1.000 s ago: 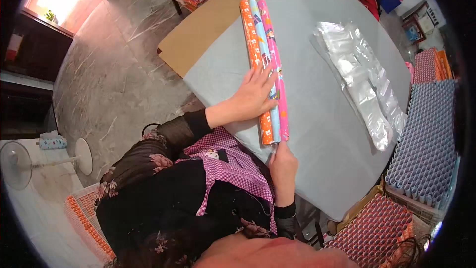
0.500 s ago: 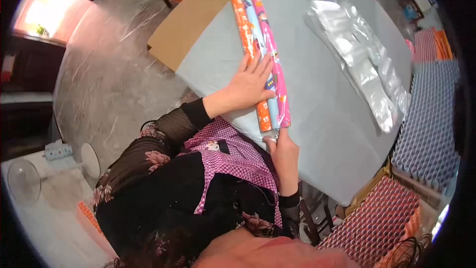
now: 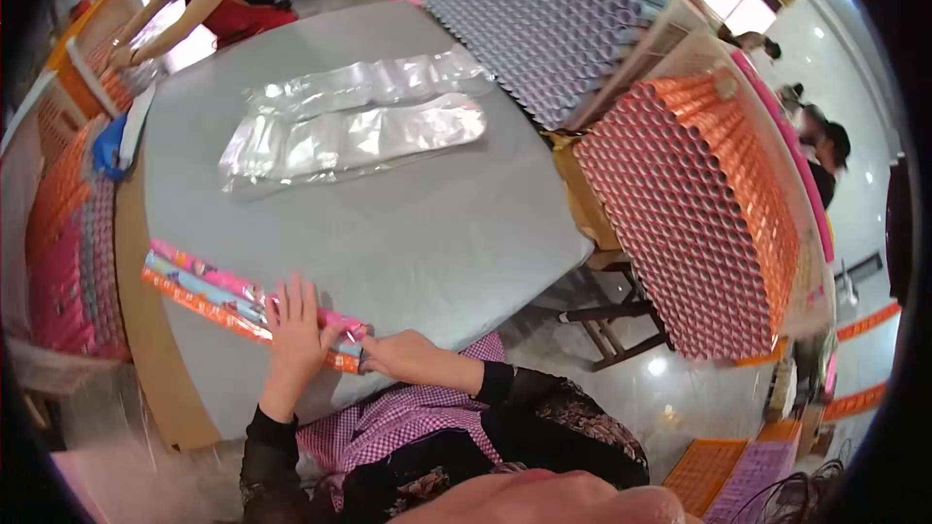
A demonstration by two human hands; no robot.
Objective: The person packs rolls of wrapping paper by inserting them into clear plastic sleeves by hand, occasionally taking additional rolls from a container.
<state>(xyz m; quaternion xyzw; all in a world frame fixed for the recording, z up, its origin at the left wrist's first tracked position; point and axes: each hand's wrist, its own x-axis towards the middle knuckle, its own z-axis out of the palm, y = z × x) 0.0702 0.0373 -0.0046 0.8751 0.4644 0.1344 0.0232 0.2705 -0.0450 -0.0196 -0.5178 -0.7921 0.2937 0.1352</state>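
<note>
On the table (image 3: 408,223), the left hand (image 3: 295,335) lies open across 3 illegibly printed rolls (image 3: 218,294), the right hand (image 3: 410,357) curled at their end, grip unclear.

grey table (image 3: 417,204): rolls (image 3: 206,291), plastic bags (image 3: 354,139)

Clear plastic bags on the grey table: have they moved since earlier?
No: the clear plastic bags show no shift on the grey table; they lie by the same edge, near stacked blue tubes. Only the view turned.
</note>
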